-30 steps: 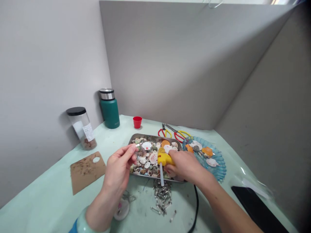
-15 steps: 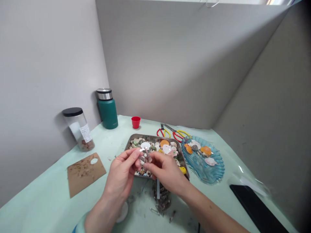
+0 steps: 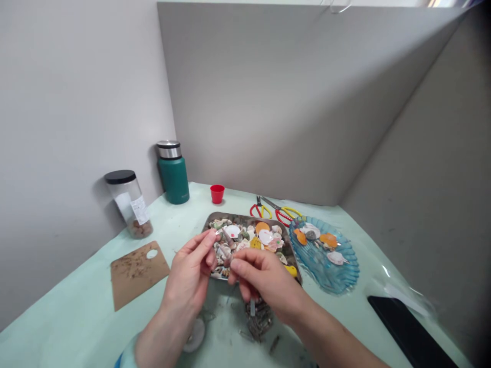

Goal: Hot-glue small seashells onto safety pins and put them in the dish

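My left hand [image 3: 187, 276] pinches a small shiny metal clip [image 3: 218, 232] between thumb and forefinger, over the near-left part of a metal tray [image 3: 207, 223] full of seashells. Close by the clip is a slim pointed spiral shell [image 3: 227, 237]; whether it is attached to the clip I cannot tell. My right hand [image 3: 264, 273] is closed, thumb against fingertips, just right of the left hand. What its fingertips hold is too small to make out. Beneath the right hand lies a pile of metal clips [image 3: 260, 322], partly covered by it.
A blue glass plate [image 3: 326, 281] bearing several shells stands right of the tray. Behind are two pairs of scissors [image 3: 286, 213] and a red cup [image 3: 217, 194]. At left are a green bottle [image 3: 174, 179], a jar [image 3: 128, 204] and brown cardboard [image 3: 130, 291]. A black flat object [image 3: 406, 327] lies right.
My hands have moved apart slightly; the right fingertips have drawn down and away from the shell pieces by the left fingers. The view has shifted a little.
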Tool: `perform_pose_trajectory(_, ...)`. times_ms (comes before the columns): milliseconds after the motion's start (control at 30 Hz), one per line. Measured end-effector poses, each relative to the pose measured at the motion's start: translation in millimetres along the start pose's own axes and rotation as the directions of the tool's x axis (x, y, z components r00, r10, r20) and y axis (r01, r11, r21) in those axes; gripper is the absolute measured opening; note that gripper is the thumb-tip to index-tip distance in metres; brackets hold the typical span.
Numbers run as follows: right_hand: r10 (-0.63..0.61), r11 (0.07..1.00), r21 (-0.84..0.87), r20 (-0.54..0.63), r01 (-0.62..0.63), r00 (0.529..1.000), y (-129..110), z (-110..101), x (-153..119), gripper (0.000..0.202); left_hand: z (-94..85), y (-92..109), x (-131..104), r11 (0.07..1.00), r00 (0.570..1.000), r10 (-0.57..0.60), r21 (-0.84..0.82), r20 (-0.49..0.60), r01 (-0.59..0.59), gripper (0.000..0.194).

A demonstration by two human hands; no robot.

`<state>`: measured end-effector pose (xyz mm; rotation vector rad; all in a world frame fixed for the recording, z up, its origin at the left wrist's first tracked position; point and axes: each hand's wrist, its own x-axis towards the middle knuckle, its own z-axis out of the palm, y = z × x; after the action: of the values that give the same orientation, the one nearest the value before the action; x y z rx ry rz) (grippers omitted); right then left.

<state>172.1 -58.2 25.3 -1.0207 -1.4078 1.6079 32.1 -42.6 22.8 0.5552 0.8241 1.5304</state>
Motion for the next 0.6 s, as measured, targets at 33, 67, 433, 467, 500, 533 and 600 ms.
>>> perform_pose_trajectory(33,0.010,0.998,0.056,-0.010,-0.010,1.000,3,4,0,0.018,0.0,0,-1,1.000,1.000,-0.010,0.002,-0.003,0.010,0.017)
perform_pose_trajectory(67,0.023,0.993,0.114,-0.005,-0.023,1.000,6,8,1,0.017,-0.2,0,-1,1.000,1.000,-0.021,0.006,-0.007,0.021,0.018)
perform_pose_trajectory(433,0.044,0.944,0.330,-0.054,-0.023,0.998,13,14,3,0.024,-1.0,-1,-4,0.994,0.988,-0.105,0.005,0.117,0.105,0.016)
perform_pose_trajectory(467,0.042,0.941,0.337,-0.053,-0.022,0.998,13,15,3,0.023,-0.8,0,-4,0.994,0.987,-0.111,0.003,0.117,0.111,0.016)
perform_pose_trajectory(500,0.039,0.936,0.350,-0.052,-0.018,0.998,14,15,3,0.022,-0.7,0,-4,0.993,0.986,-0.117,-0.004,0.118,0.119,0.016)
perform_pose_trajectory(533,0.034,0.930,0.369,-0.049,-0.014,0.998,14,16,3,0.020,-0.6,0,-4,0.992,0.985,-0.126,-0.012,0.120,0.129,0.016)
perform_pose_trajectory(600,0.026,0.912,0.410,-0.037,-0.009,0.999,15,16,4,0.019,-0.8,-1,-4,0.989,0.983,-0.138,-0.028,0.120,0.143,0.016)
